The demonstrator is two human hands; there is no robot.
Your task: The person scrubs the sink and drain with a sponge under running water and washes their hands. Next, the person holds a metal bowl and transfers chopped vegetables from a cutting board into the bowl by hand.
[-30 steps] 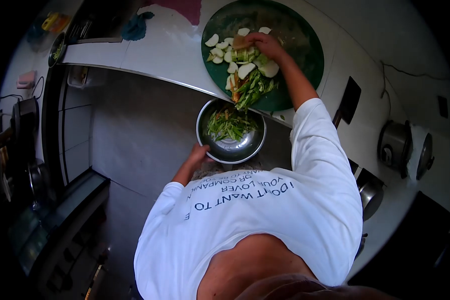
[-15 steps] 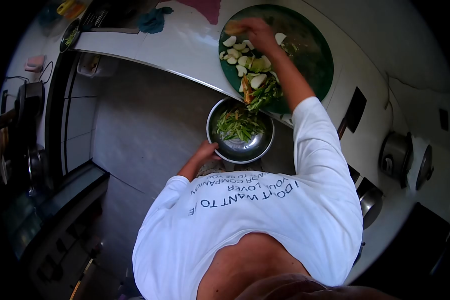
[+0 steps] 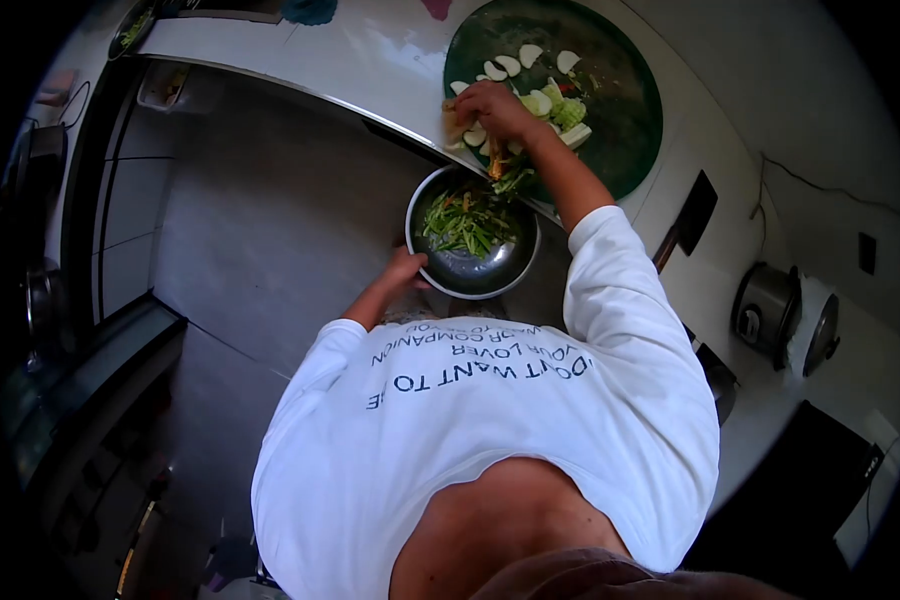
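My left hand (image 3: 407, 268) grips the left rim of a metal bowl (image 3: 500, 278), held just below the counter's edge. Green sliced vegetables (image 3: 467, 222) lie inside the bowl. Over the left part of a round green board (image 3: 625, 125), my right hand (image 3: 492, 110) is closed on a flat, tan-brown piece that I cannot make out. White slices (image 3: 530, 55) and pale green chunks (image 3: 568, 112) lie around this hand. Below it, darker green and orange pieces (image 3: 510, 175) sit at the board's edge, above the bowl.
A cleaver (image 3: 695, 210) lies on the counter (image 3: 370, 75) right of the board. Farther right stand a rice cooker (image 3: 767, 310) and a lid (image 3: 825, 335). At the top left are a small bowl (image 3: 130, 32) and a blue cloth (image 3: 310, 10).
My right hand has moved from the board's far left side down toward its near edge, with the tan piece. Vegetables on the board have shifted. My left hand still holds the bowl.
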